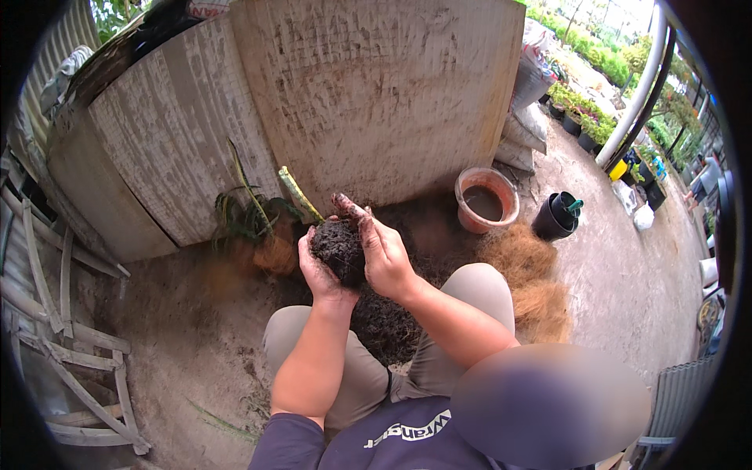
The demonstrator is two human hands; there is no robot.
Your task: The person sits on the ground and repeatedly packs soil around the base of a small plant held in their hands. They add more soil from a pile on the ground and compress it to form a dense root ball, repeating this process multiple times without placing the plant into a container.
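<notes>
Between my two hands is a ball of dark, damp soil (338,249). A stiff green leaf with yellowish edges (297,193) stands up behind it, tilted left, apparently growing from the ball. My left hand (315,274) cups the ball from the left and below. Against its right side presses my right hand (384,254), its fingers stretched along the ball and smeared with soil. Loose dark soil (384,325) lies on the ground between my knees. Roots, if any, are hidden inside the ball.
Leafy plants with brown fibre (274,254) rest by the board (376,94) ahead. Right of my hands stand a round tub (486,201) and black pots (554,218). Coconut-like fibre (533,286) lies beside my right knee. A wooden frame (78,352) is at left.
</notes>
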